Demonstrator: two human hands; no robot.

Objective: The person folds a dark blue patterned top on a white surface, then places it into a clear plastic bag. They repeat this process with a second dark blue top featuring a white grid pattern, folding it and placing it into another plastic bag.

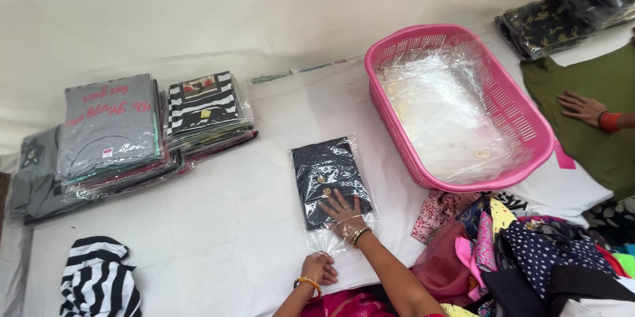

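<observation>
Bagged dark garment [329, 177] lies flat on the white sheet [218, 224], mid-table, just left of the pink basket [529, 125]. It is a folded black piece with small pale dots, sealed in a clear plastic sleeve whose open end points toward the person.

Right hand [344, 214] rests palm down on the near end of the garment, fingers spread and flat, pressing rather than gripping. Bangles on that wrist.

Left hand [319, 267] sits just below the bag's near edge, fingers curled and pinching the loose plastic flap at the lower left corner. Gold bangle on the wrist.

So the garment lies directly under the right hand and extends away from both hands; the left hand is at its near edge.

Around it:
- pink basket holds clear empty plastic bags [450, 118]
- stacks of bagged shirts [152, 132] at the far left, grey and black-white striped
- loose striped top [99, 280] at near left
- heap of coloured clothes [529, 244] at near right
- another person's hand [582, 107] flat on a green cloth [595, 85] at far right, well apart.
</observation>
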